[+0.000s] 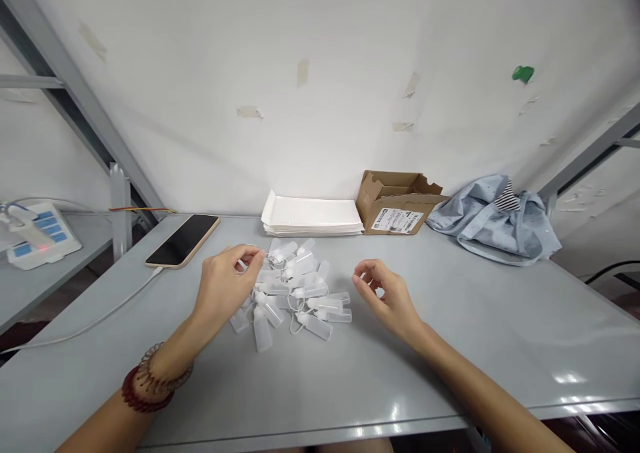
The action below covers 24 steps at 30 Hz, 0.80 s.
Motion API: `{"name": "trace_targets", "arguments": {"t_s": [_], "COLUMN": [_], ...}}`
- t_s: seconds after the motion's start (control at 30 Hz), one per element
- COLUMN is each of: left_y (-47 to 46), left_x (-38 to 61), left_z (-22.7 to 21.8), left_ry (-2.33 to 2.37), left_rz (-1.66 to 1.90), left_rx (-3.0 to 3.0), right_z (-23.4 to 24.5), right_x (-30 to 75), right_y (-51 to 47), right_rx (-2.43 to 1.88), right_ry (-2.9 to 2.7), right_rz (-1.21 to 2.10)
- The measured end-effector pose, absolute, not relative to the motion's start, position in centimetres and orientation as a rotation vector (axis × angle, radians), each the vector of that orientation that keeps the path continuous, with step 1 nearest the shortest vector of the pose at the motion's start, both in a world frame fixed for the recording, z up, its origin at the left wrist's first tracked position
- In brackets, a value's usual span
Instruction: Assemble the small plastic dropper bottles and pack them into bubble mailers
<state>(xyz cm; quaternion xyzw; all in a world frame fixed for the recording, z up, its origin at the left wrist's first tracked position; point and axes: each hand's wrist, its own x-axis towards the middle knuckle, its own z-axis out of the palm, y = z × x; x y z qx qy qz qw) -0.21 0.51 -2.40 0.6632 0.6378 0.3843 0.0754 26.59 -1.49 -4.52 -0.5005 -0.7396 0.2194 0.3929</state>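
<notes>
A loose heap of small translucent plastic squeeze bottles (315, 325) with white caps on thin loops lies on the grey table. My left hand (225, 280) is at the heap's left edge, thumb and forefinger pinched together above the bottles. What its fingertips hold, if anything, cannot be made out. To the right of the heap is my right hand (387, 296), its fingers curled and the thumb tip against the forefinger. Nothing shows between them, and this hand is apart from the bottles.
Behind the heap lies a stack of white sheets or envelopes (315, 212). An open cardboard box (395, 206) stands beside it, with a light blue cloth (495, 220) farther right. A phone (184, 240) with a charging cable (100, 320) lies at the left, near a power strip (45, 235).
</notes>
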Motion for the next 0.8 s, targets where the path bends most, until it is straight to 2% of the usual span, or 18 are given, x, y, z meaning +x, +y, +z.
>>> {"name": "trace_targets", "arguments": {"t_s": [0.17, 0.33, 0.53, 0.8], "left_y": [0.3, 0.4, 0.8, 0.3], "left_x": [-0.2, -0.2, -0.4, -0.3], "left_z": [-2.4, -2.7, -2.7, -2.1], "left_ry": [1.855, 1.796, 1.774, 1.741], "left_rz": [1.263, 1.315, 1.337, 1.368], "left_rx": [1.944, 1.926, 1.958, 1.937], "right_z": [-4.9, -3.0, 0.0, 0.7], "right_x": [26.5, 24.7, 22.5, 21.4], "right_y": [1.7, 8.9, 16.7, 18.7], "right_rx": [-1.253, -1.256, -1.326, -1.507], "right_ry": [-2.121, -2.339, -2.609, -2.774], "right_rz": [0.302, 0.198, 0.220, 0.269]}}
